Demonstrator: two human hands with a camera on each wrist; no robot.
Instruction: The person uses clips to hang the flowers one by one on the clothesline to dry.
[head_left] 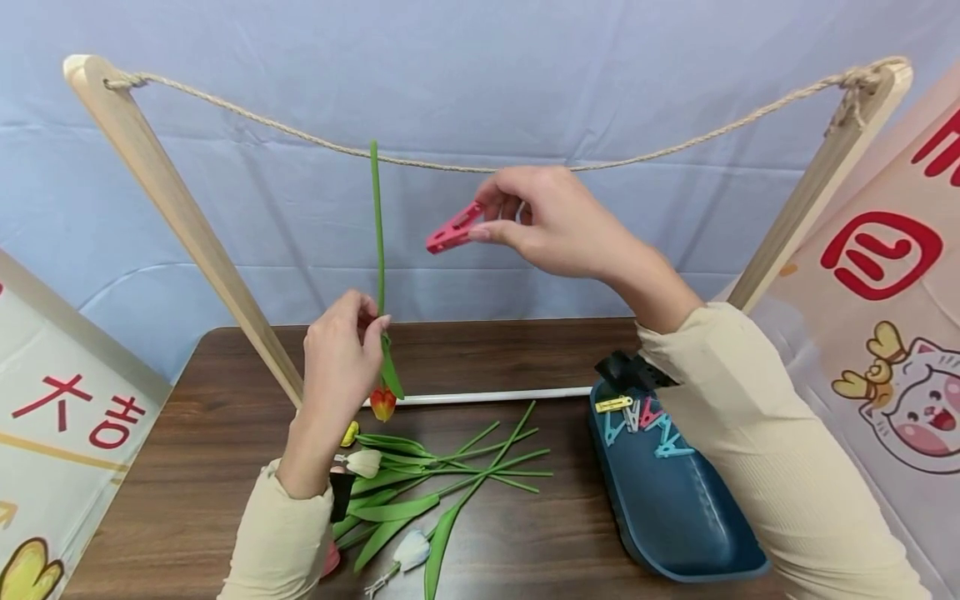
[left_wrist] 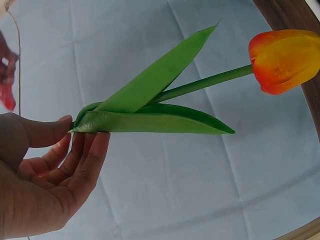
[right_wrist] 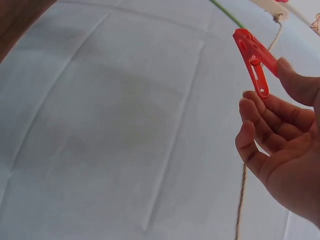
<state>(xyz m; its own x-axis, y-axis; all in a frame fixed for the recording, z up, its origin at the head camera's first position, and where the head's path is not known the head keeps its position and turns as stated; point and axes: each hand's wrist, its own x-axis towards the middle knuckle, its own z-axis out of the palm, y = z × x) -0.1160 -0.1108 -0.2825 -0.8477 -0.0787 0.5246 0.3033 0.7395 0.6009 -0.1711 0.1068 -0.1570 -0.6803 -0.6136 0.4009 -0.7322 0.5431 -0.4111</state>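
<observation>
My left hand (head_left: 341, 354) pinches the stem of an orange and yellow tulip (left_wrist: 287, 60) between thumb and fingers, near the base of its leaves. The tulip hangs bloom down, and the end of its green stem (head_left: 377, 217) reaches up past the rope (head_left: 300, 135), overlapping it in the head view. To the right of the stem, my right hand (head_left: 558, 221) holds a red clothespin (head_left: 454, 229) by its handle ends, just below the rope. In the right wrist view the clothespin (right_wrist: 255, 57) has its tip pointed away from the palm.
The rope spans two wooden posts (head_left: 180, 217), (head_left: 825, 183). Several tulips with long green stems (head_left: 450, 475) lie on the dark wooden table (head_left: 187, 500). A blue bin (head_left: 675, 525) at right has several coloured clothespins (head_left: 670, 442). A white rod (head_left: 495, 396) crosses behind the tulips.
</observation>
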